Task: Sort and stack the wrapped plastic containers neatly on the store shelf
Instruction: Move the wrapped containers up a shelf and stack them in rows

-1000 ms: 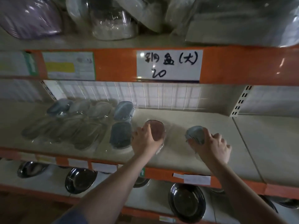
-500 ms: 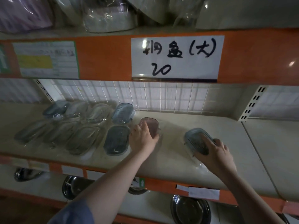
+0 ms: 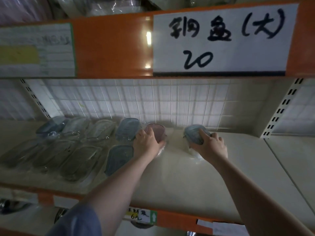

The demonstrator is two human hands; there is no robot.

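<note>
A pinkish wrapped container (image 3: 156, 133), oval and glossy under crinkled film, was gripped by the left hand (image 3: 147, 145), fingers curled over its near rim. A ribbed grey-blue container (image 3: 194, 135) was held by the right hand (image 3: 210, 145), fingers spread across its lid. Both were set near the back of the smooth cream shelf (image 3: 187, 176). Two rows of clear and blue lidded containers (image 3: 71, 147) were laid out to the left, details possibly blurred. A white wire grid (image 3: 153, 101) was seen behind, a handwritten sign (image 3: 223, 40) above.
</note>
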